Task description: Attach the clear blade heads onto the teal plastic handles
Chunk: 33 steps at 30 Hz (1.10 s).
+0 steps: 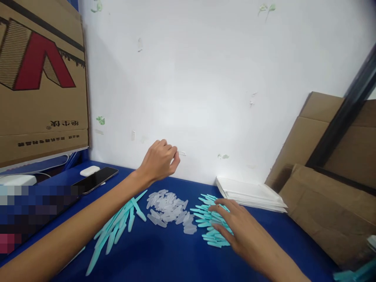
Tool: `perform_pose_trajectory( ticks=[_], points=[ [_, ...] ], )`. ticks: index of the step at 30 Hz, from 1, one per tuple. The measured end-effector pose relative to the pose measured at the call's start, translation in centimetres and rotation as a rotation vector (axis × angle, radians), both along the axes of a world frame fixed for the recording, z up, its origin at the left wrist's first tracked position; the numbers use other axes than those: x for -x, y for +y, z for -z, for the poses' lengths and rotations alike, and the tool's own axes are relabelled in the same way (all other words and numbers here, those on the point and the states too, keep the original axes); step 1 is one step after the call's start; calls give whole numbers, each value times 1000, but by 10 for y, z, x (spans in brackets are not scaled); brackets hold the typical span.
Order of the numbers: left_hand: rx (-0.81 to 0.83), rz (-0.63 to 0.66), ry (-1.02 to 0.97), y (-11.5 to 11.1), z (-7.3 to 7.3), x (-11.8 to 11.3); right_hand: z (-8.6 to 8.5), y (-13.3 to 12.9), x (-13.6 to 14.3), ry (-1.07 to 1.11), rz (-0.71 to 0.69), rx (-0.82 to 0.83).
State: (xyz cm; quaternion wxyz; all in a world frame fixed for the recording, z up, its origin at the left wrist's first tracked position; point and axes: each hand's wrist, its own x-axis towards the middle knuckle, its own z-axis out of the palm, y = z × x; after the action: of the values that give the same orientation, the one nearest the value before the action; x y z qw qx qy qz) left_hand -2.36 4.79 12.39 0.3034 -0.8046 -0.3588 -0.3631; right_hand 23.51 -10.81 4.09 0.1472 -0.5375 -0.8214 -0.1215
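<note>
"White wall (pixel 190 86) behind, blue surface (pixel 164 256) below. What lies on it?"

"3 groups of small pieces. Turquoise sticks (pixel 120 234) fan out on the left, partly hidden by the person's left forearm. Translucent pieces (pixel 169 207) make a loose heap in the middle, and more turquoise pieces (pixel 205 216) are piled on the right, their tips pointing mostly toward the heap."

"And the left hand (pixel 160 159)?"

"Raised above the surface, beyond the translucent heap and against the wall from this view. Its fingers are curled in; whether they pinch anything cannot be told."

"Then the right hand (pixel 242 225)?"

"Low over the right-hand pile, palm down. Its fingers are loosely spread, the thumb apart from the others, and they reach across the turquoise pieces. Whether the fingertips press on any of them is hard to tell."

"What stands around these?"

"Behind the right hand, a white stack (pixel 254 194) of flat sheets or bags near the wall. Far left, a dark phone (pixel 95 180) beside a small white case (pixel 89 170), with a printed cardboard box (pixel 44 105) above. Brown cardboard (pixel 317 213) leans at the right."
</note>
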Motion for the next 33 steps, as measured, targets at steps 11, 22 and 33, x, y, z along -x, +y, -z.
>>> perform_pose_trajectory(
  ticks=[11,22,33],
  points=[
    [-245,123,9,46,-67,-54,-2,57,-17,-111,-119,-381],
    [-187,422,350,-93,72,11,20,60,-57,76,-37,-126],
    [184,162,359,-21,95,63,10,49,-53,185,96,138]
  ],
)
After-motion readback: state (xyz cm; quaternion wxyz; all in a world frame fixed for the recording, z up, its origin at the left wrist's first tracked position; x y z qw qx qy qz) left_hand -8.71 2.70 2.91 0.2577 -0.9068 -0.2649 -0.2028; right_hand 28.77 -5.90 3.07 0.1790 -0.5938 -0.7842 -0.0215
